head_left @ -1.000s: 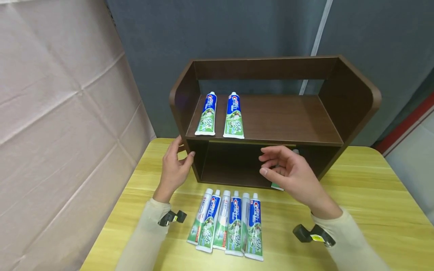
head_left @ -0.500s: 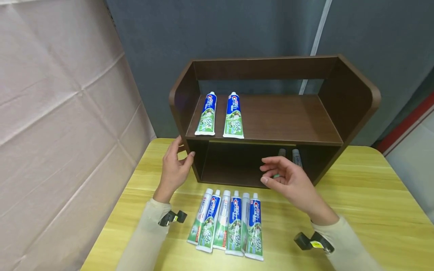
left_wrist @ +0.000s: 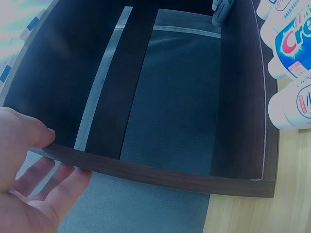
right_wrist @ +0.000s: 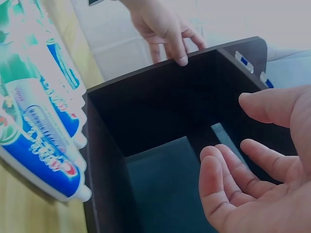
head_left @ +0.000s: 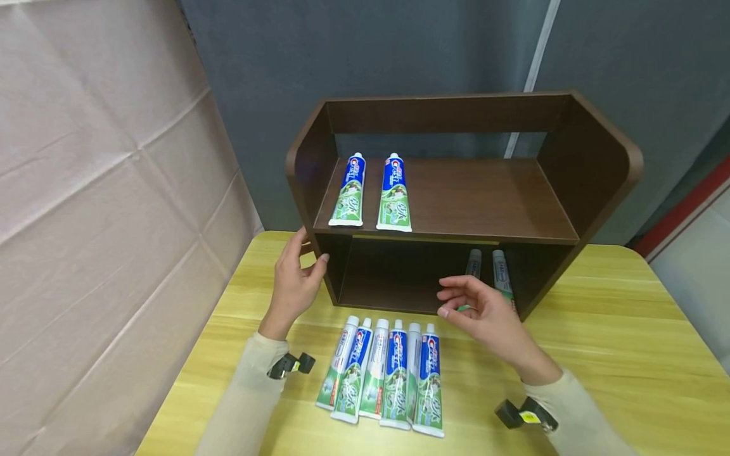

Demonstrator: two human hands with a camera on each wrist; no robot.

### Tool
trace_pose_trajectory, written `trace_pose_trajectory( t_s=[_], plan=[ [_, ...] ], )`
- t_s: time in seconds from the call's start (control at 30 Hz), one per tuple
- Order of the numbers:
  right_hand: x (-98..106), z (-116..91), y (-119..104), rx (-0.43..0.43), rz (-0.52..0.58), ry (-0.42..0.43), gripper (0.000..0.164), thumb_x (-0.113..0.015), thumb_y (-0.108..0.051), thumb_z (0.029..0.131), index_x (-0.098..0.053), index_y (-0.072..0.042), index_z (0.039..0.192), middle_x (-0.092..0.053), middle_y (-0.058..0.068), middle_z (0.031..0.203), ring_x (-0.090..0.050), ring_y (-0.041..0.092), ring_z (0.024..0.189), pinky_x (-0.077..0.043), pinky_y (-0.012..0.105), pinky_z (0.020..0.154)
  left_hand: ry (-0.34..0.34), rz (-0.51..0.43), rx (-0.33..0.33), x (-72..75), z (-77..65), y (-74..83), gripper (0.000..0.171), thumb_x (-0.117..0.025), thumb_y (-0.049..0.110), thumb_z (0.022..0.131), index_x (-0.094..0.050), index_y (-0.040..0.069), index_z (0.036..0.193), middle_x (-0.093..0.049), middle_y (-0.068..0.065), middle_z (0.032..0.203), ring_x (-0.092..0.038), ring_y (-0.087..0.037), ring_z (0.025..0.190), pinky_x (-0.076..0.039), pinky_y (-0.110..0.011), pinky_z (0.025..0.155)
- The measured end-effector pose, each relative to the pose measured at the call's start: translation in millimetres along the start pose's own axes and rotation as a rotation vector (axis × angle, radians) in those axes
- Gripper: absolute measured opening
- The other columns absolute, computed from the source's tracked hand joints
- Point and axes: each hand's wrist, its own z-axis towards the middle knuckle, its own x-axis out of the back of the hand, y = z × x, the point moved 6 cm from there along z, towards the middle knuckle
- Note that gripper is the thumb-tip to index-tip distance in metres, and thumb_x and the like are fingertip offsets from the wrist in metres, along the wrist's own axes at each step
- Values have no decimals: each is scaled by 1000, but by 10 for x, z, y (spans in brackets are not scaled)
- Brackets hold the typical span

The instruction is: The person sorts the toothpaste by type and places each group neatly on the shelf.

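Note:
My left hand (head_left: 296, 282) holds the left side panel of a dark brown two-tier shelf (head_left: 485, 196), thumb on the inner side and fingers outside. The left wrist view shows the same grip by the thumb (left_wrist: 41, 136). Loosely curved, my right hand (head_left: 485, 316) hovers before the lower compartment with nothing in it. Behind it, two toothpaste tubes (head_left: 502, 275) lie in the lower right, one partly hidden by the hand. Two blue-and-green toothpaste tubes (head_left: 349, 190) lie on the upper tier's left, caps to the back.
Several toothpaste tubes (head_left: 396, 373) lie in a row on the wooden table (head_left: 616, 342) in front of the shelf, caps toward it. Some overlap. A pale cloth wall (head_left: 114, 190) stands at the left, and a dark grey partition (head_left: 399, 50) behind.
My right hand has drawn back and down from the lower compartment, uncovering more of the two tubes inside. My left hand stays on the side panel.

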Motion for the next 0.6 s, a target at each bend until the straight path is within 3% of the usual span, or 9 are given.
trace_pose_trajectory(
  t_s=[0.37, 0.6],
  plan=[
    [-72, -86, 199, -26, 16, -9, 46, -77, -11, 97, -59, -1, 139, -68, 21, 126, -69, 13, 102, -63, 23, 88, -7, 2, 3, -15, -11, -10, 63, -73, 2, 97, -50, 14, 154, -62, -16, 135, -69, -38, 116, -68, -48, 77],
    [-123, -109, 331, -28, 7, -23, 48, -78, -12, 96, -59, 0, 138, -67, 24, 124, -67, 15, 100, -63, 26, 87, -7, -3, -2, -5, -6, -11, 63, -72, 3, 97, -49, 16, 155, -61, -17, 137, -69, -39, 117, -67, -51, 77]
  ],
)
